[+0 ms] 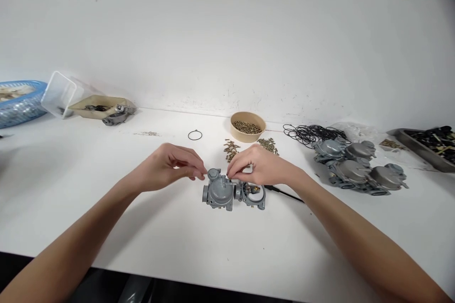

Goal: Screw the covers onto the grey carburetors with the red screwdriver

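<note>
Two grey metal carburetors stand side by side on the white table. The left carburetor (221,193) has its rounded bowl cover on top; the right carburetor (254,193) is uncovered, with a white float and brass parts showing inside. Over the gap between them, my right hand (253,164) pinches a small screw (230,179) at the edge of the left carburetor, its tip hidden. My left hand (179,166) is beside the left carburetor's upper left corner. Its fingertips are pressed together, and whatever they may hold cannot be made out.
Behind the hands are a tan tub (248,128) of screws, loose screws (232,149) and a black gasket ring (195,135). Black rings (313,135), more carburetors (359,165) and a metal tray (424,149) lie right. A screwdriver (284,193) lies beside the uncovered carburetor.
</note>
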`<state>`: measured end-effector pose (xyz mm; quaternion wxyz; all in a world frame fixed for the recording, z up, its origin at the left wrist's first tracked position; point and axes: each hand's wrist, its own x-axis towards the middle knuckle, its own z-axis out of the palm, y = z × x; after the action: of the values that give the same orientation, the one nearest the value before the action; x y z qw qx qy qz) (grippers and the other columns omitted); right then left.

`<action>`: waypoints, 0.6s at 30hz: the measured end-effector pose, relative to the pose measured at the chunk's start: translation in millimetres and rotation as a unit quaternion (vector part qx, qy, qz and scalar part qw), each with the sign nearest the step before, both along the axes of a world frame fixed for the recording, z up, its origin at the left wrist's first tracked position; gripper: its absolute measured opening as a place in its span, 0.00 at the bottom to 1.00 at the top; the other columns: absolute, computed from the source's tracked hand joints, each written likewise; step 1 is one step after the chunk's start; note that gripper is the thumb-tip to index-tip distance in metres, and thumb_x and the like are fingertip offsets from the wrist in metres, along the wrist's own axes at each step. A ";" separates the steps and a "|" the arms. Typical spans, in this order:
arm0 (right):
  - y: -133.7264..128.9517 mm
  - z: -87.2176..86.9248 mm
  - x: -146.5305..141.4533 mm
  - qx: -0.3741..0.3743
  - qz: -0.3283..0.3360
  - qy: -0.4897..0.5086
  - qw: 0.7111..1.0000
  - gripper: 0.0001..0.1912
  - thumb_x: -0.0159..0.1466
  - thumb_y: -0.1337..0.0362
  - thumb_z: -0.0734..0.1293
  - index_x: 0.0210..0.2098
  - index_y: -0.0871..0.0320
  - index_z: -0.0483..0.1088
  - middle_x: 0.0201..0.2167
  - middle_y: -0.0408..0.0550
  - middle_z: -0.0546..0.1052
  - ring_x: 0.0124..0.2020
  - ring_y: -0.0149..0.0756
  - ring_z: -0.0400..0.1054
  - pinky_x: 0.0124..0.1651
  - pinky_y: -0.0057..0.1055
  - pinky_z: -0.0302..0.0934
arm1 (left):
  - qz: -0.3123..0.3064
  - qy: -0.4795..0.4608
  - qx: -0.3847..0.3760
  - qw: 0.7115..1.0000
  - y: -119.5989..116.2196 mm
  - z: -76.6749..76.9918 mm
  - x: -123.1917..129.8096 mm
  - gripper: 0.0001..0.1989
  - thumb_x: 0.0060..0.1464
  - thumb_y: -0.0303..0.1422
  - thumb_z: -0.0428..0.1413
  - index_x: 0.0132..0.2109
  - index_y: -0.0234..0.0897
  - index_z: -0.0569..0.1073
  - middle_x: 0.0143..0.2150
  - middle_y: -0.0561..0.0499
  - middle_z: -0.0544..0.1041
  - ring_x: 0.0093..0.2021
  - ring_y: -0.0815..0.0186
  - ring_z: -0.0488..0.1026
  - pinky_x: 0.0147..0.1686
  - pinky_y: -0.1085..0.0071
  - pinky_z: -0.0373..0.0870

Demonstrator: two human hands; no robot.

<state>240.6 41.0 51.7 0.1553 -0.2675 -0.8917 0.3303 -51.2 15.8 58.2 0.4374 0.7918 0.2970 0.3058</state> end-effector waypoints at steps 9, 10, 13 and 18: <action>1.5 -0.7 3.2 0.029 0.018 -0.029 0.999 0.13 0.61 0.76 0.67 0.35 0.55 0.81 0.39 0.42 0.83 0.35 0.30 0.75 0.37 0.27 0.65 | -0.104 0.055 0.011 0.993 -11.6 -10.5 9.6 0.08 0.62 0.21 0.60 0.41 0.36 0.83 0.39 0.50 0.85 0.38 0.67 0.83 0.38 0.77 0.78; 0.8 -0.1 2.8 0.039 0.020 -0.033 0.999 0.13 0.61 0.76 0.67 0.35 0.55 0.81 0.39 0.43 0.83 0.35 0.30 0.74 0.36 0.27 0.64 | -0.104 0.056 0.019 0.993 -12.2 -11.4 10.0 0.08 0.62 0.21 0.61 0.41 0.36 0.83 0.38 0.51 0.86 0.36 0.68 0.83 0.36 0.77 0.77; -1.9 2.6 0.9 0.073 0.029 -0.043 0.996 0.12 0.62 0.76 0.67 0.34 0.56 0.81 0.38 0.43 0.83 0.32 0.29 0.72 0.34 0.27 0.62 | -0.100 0.054 0.071 0.991 -14.0 -14.8 10.9 0.05 0.61 0.23 0.62 0.41 0.36 0.82 0.35 0.52 0.85 0.32 0.70 0.82 0.31 0.79 0.74; -5.3 7.1 -1.1 0.096 0.044 -0.036 0.994 0.10 0.66 0.74 0.67 0.35 0.56 0.80 0.34 0.42 0.83 0.31 0.29 0.72 0.36 0.27 0.62 | -0.101 0.073 0.240 0.963 -19.8 -19.9 13.3 0.03 0.65 0.27 0.61 0.40 0.35 0.79 0.31 0.52 0.84 0.24 0.72 0.78 0.25 0.76 0.67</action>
<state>239.5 35.7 58.8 0.1334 -0.2235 -0.9353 0.2396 -37.9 -4.0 38.2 0.2399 0.9197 0.1646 0.2637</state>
